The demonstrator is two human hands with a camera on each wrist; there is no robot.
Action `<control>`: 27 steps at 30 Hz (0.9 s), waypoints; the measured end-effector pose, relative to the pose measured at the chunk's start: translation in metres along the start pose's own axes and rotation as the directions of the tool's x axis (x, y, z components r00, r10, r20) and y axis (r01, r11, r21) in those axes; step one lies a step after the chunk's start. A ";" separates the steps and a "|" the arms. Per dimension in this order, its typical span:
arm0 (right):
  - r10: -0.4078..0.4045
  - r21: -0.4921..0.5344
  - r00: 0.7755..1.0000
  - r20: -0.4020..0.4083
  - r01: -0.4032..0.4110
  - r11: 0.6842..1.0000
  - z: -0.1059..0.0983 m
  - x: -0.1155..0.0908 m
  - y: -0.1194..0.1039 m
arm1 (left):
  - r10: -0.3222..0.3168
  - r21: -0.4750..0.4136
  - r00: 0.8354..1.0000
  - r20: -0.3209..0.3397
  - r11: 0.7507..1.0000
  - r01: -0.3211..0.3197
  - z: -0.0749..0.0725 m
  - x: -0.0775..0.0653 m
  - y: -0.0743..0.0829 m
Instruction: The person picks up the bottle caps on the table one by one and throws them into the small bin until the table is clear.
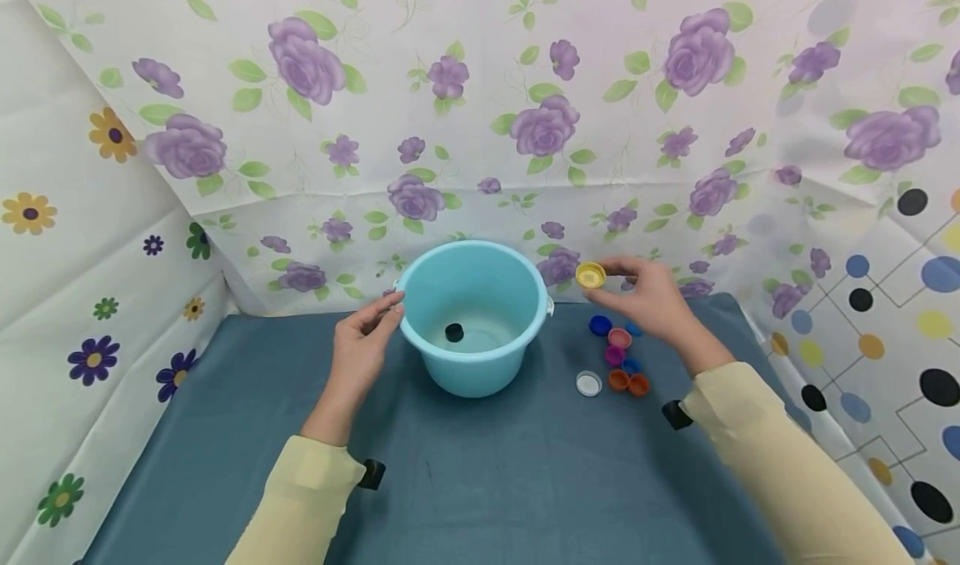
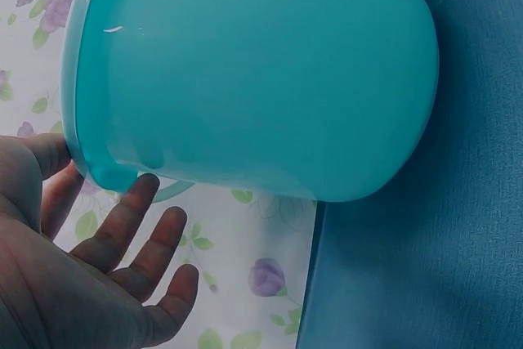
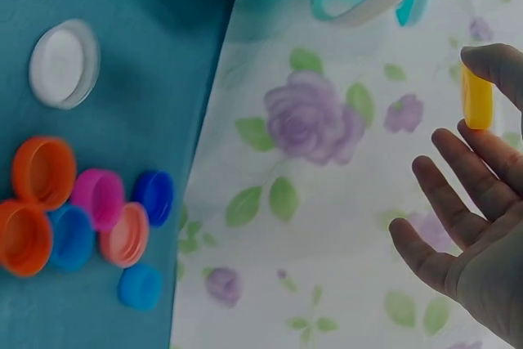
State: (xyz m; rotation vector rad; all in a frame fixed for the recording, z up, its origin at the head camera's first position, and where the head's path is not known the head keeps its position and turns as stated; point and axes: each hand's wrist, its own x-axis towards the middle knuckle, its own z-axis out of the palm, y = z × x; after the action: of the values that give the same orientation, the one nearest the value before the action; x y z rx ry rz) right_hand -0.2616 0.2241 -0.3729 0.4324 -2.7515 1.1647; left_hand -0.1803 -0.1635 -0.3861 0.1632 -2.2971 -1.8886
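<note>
Left hand (image 1: 362, 332) is gripping a bucket (image 1: 474, 375), right hand (image 1: 654, 298) is pinching a yellow cap (image 1: 590, 276)

And look at that left side: thumb and index finger are pinching the light-blue bucket by its rim, while the other three fingers are spreading loosely, half-curved, taking no hold. That grip is probably guarding against a slide, and out at the edge it is leaving the wide mouth unblocked. The bucket is standing upright on the blue cloth (image 1: 480, 482), with one black cap (image 1: 453, 332) lying inside on its floor.

Over to the right, the yellow cap is sitting between thumb and index finger, the remaining fingers extending nearly straight. For something so small, a fingertip pinch is presumably giving the neatest control. It is hanging in the air, just right of the rim, not over the mouth.

Underneath, the loose caps are clustering, likely for easy reach: two orange caps (image 1: 639, 384), a magenta cap (image 1: 615, 356), a salmon cap (image 1: 619, 337), a dark-blue cap (image 1: 600, 325) and two lighter-blue caps (image 3: 140, 287). A white lid (image 1: 588, 383) is lying slightly apart, nearer the bucket.
</note>
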 end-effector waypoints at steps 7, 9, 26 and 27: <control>-0.056 0.013 0.998 0.005 0.056 0.998 0.004 0.007 -0.023 | 0.002 0.003 1.000 -0.001 1.000 -0.002 0.000 0.000 0.001; -0.071 0.036 0.997 0.016 0.070 0.997 0.005 0.009 -0.030 | 0.000 0.006 1.000 -0.004 1.000 0.000 0.000 0.000 0.001; -0.109 0.101 0.993 0.038 0.105 0.989 0.014 0.023 -0.080 | 0.003 0.012 1.000 0.029 1.000 -0.003 -0.001 -0.003 0.001; -0.112 0.114 0.993 0.040 0.107 0.988 0.015 0.024 -0.082 | 0.002 0.013 1.000 0.027 1.000 -0.002 -0.001 -0.002 0.001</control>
State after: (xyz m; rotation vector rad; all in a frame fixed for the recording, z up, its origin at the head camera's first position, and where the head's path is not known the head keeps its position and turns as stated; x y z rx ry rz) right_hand -0.2596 0.1539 -0.3217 0.6227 -2.6710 1.3003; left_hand -0.1776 -0.1638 -0.3847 0.1373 -2.3265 -1.8874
